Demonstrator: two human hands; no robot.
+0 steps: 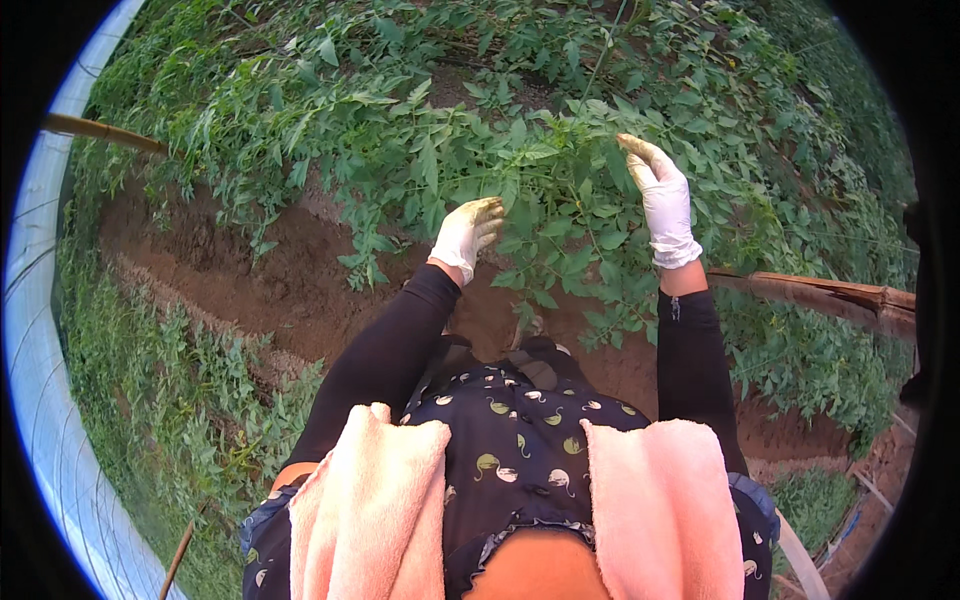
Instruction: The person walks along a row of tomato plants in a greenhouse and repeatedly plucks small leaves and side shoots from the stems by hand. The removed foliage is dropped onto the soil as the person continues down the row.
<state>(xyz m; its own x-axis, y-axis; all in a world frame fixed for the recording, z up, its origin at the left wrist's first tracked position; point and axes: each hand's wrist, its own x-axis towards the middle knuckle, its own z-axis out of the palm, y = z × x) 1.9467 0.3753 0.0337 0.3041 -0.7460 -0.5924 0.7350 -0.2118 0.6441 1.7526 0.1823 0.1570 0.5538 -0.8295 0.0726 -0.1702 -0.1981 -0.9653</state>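
Both hands wear white gloves stained yellow-green at the fingers. My left hand (471,234) is at the near edge of the leafy tomato plants (555,217), its fingers slightly bent and pointing right, with nothing visible in it. Higher up and to the right, my right hand (658,191) reaches over the foliage with its thumb and fingers pointing up and left. Leaves lie close to its fingertips; whether it touches them I cannot tell. Between the hands stand leafy shoots. A thin green string (602,56) rises from the plants above them.
A bamboo pole (825,294) crosses at the right, and another bamboo pole (112,133) at the upper left. A brown soil path (300,277) runs below the plants. More plants (195,397) grow at the lower left, beside plastic sheeting (37,300). A pink towel (375,495) hangs over my shoulders.
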